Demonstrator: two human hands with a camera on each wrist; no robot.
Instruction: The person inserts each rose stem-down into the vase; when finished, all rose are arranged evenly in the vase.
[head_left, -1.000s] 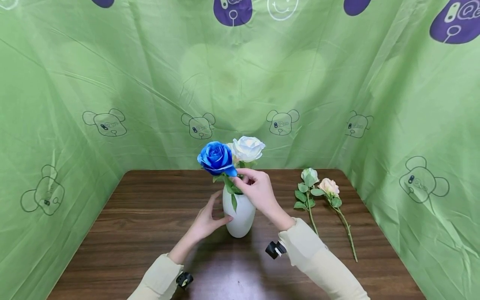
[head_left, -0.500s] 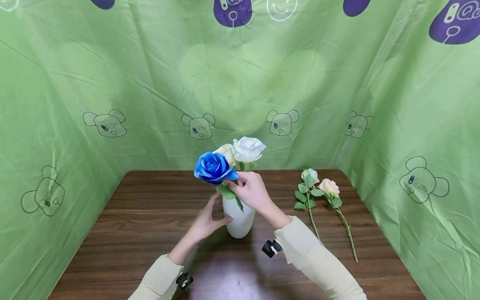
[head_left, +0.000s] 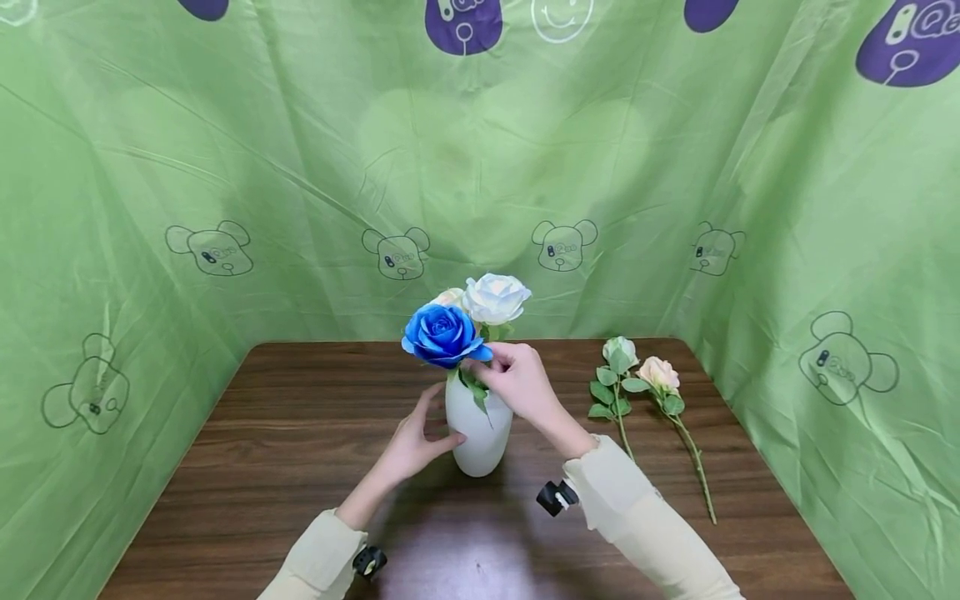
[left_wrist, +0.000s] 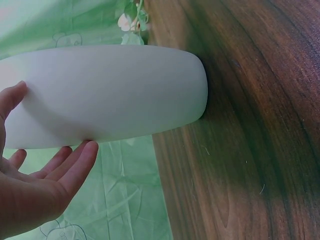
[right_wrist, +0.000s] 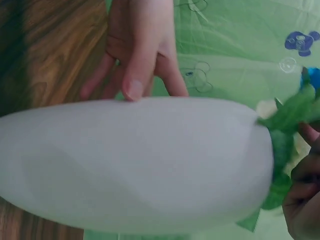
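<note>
A white vase [head_left: 478, 433] stands upright on the wooden table. The left hand [head_left: 408, 442] holds its left side, thumb in front and fingers spread behind; the left wrist view shows that hand [left_wrist: 45, 185] with its fingertips on the vase [left_wrist: 120, 95]. Just below the blue rose [head_left: 444, 335], the right hand [head_left: 521, 383] pinches the stem at the vase's mouth. Behind the blue rose, a white rose [head_left: 497, 298] and a pale cream rose [head_left: 450, 297] stand in the vase. Green leaves [right_wrist: 292, 110] hang at the rim in the right wrist view, beside the right hand [right_wrist: 305, 195].
On the right of the table [head_left: 300, 417] lie a greenish-white rose [head_left: 619, 354] and a peach rose [head_left: 658, 375], both with long stems. A green printed cloth [head_left: 480, 167] surrounds the table at the back and sides.
The blue rose came lower and forward, then shifted a little right, with the right hand pinching it. The left hand and the vase stay nearly where they were.
</note>
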